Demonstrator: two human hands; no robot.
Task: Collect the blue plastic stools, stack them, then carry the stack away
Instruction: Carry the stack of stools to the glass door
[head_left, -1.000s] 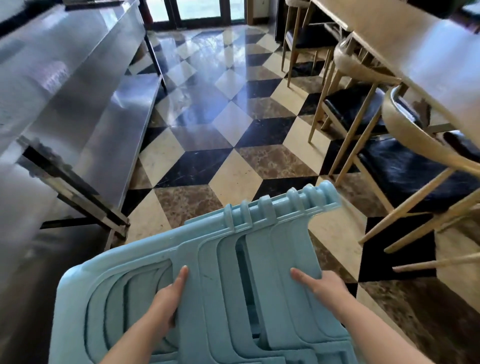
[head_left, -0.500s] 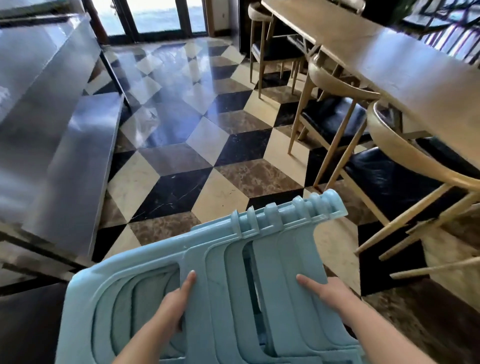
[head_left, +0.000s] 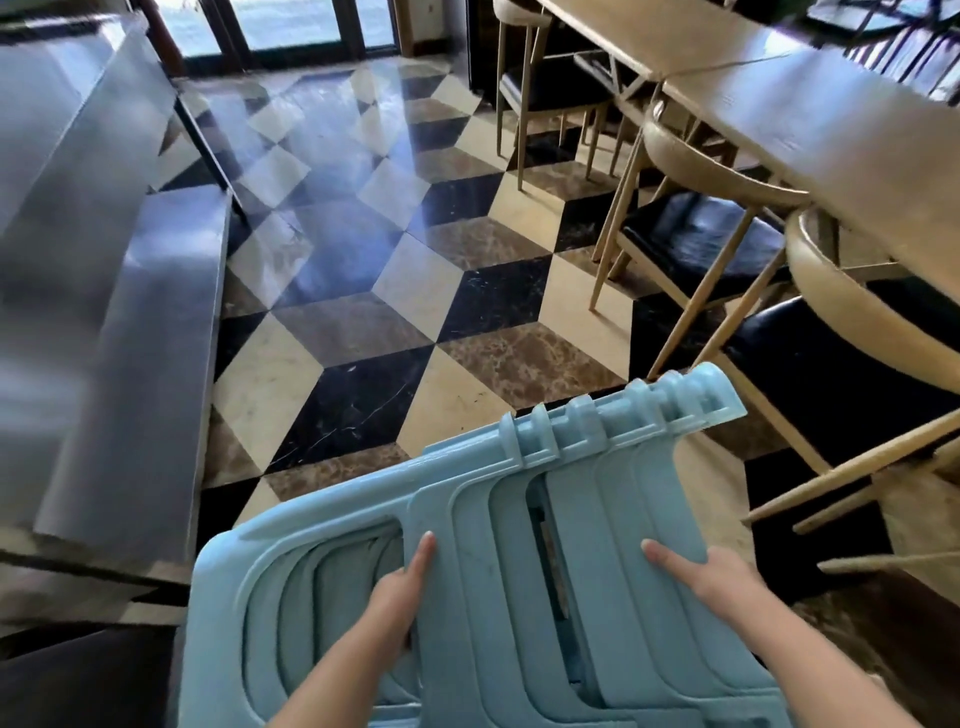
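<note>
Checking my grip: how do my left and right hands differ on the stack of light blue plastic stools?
The left hand hooks fingers into a side opening of the stack of light blue plastic stools; the right hand grips its outer edge, thumb flat. Left sits nearer the seats, right nearer the feet. Both hold it.

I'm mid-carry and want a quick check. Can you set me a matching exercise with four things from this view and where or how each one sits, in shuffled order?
Things:
1. stack of blue stools
2. steel counter
3. wooden table
4. left hand

Places or states:
A. runs along the left side of the view
B. upper right of the view
C. tipped on its side, low in the middle of the view
D. thumb on the outer face, fingers tucked into a leg opening

Pairs: 1-C, 2-A, 3-B, 4-D
</note>
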